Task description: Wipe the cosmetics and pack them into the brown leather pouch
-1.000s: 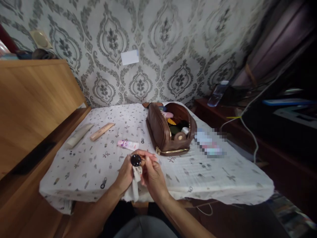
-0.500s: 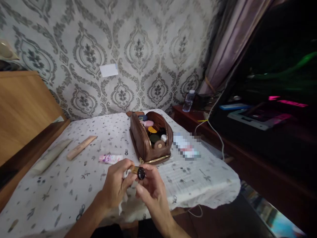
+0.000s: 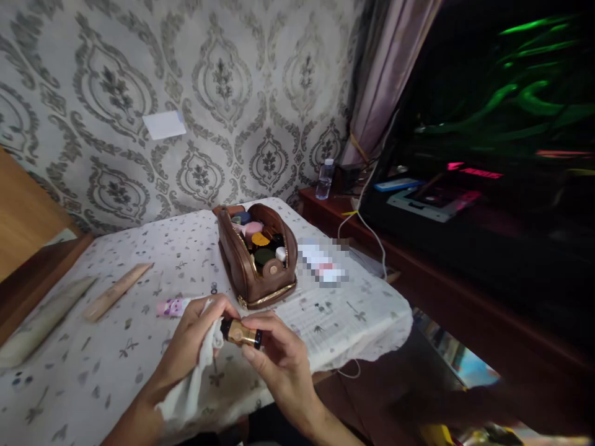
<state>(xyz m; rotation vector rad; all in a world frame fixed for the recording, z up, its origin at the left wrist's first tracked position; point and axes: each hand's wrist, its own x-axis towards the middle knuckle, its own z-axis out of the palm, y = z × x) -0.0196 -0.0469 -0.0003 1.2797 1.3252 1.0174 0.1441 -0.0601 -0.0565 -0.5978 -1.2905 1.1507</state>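
A small bottle with a gold label and black ends (image 3: 242, 334) is pinched between the thumb and fingers of my right hand (image 3: 281, 350). My left hand (image 3: 193, 331) grips a white cloth (image 3: 188, 387) against the bottle's left end; the cloth hangs down past the wrist. Just beyond my hands stands an unzipped brown cosmetic bag (image 3: 253, 291), with jars, a pink item and a yellow-orange item showing inside. A pink-and-white tube (image 3: 171, 308) lies beside my left hand, partly hidden by it.
On the patterned sheet (image 3: 334, 334) lie a peach tube (image 3: 116, 292) and a pale green tube (image 3: 44, 325) at the left. Right of the bag is a blurred-out flat item (image 3: 323, 263). A water bottle (image 3: 325, 178) and a white cable (image 3: 372, 235) are by the dark screen.
The bottle has turned from pointing its black end toward me to lying sideways, label showing. The white cloth now shows more. The view has swung right.
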